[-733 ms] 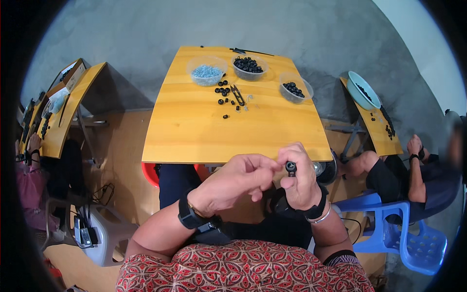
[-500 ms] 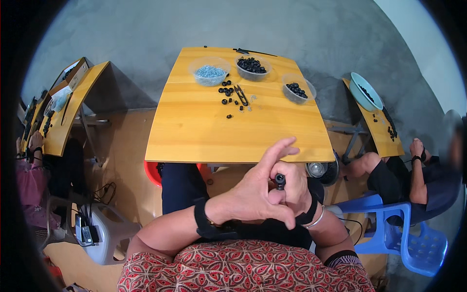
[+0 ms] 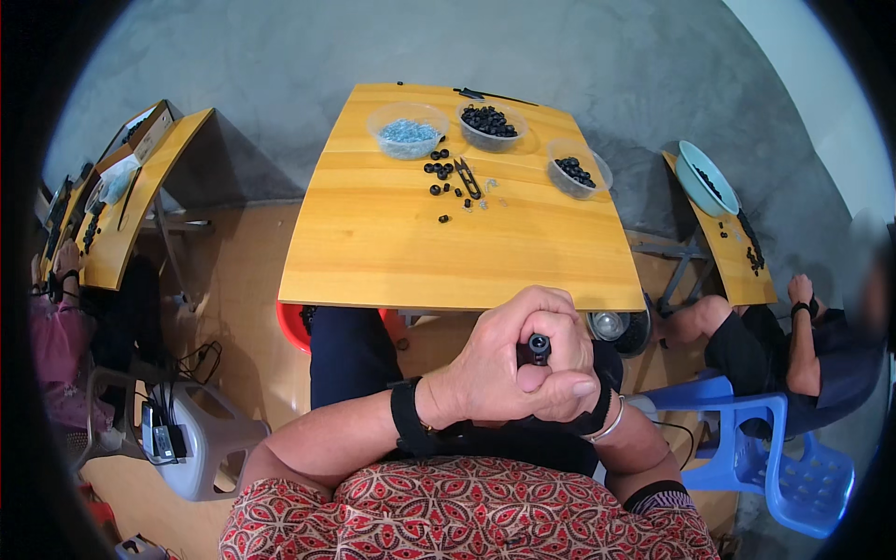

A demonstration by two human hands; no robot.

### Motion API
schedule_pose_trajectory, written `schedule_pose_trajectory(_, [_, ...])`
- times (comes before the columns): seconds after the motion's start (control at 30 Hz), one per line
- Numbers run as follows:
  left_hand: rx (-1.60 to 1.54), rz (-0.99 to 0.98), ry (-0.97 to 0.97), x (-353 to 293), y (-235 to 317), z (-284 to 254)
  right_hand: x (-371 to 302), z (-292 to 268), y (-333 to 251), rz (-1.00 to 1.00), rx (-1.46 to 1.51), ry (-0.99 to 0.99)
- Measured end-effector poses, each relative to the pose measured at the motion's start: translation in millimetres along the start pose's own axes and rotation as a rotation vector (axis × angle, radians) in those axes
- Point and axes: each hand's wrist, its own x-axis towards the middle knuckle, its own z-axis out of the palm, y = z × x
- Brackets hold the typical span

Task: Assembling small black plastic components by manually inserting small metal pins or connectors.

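A small black tubular part (image 3: 539, 345) with a round open end sticks up between my two hands, in front of the table's near edge. My right hand (image 3: 567, 347) is closed around it, so its lower length is hidden. Wrapped over the right hand is my left hand (image 3: 485, 373), its fingers curled across the top and its thumb lying along the near side. Beyond them on the table (image 3: 448, 266) lie black thread snips (image 3: 469, 179), with several loose black round pieces (image 3: 437, 169) beside them.
At the table's far side stand clear bowls: one of light-blue bits (image 3: 408, 133), another of black parts (image 3: 490, 122), a third of black pieces (image 3: 575, 173). A red basin (image 3: 292, 327) sits below. Other people work at side tables; a blue chair (image 3: 747, 411) stands right.
My left hand's spread fingers have closed down over my right hand. The black part stays in the grip, and the view has shifted slightly.
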Motion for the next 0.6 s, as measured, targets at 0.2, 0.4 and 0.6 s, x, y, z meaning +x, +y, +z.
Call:
schedule_pose_trajectory(0.2, [-0.114,-0.094,-0.090,0,5,0,1,0,3,-0.052,-0.054,0.002])
schedule_pose_trajectory(0.4, [-0.315,-0.264,0.006,-3,5,4,-4,0,3,-0.043,-0.071,-0.028])
schedule_pose_trajectory(0.6, [0.280,0.322,-0.203,12,7,-6,-4,0,7,-0.067,0.003,-0.033])
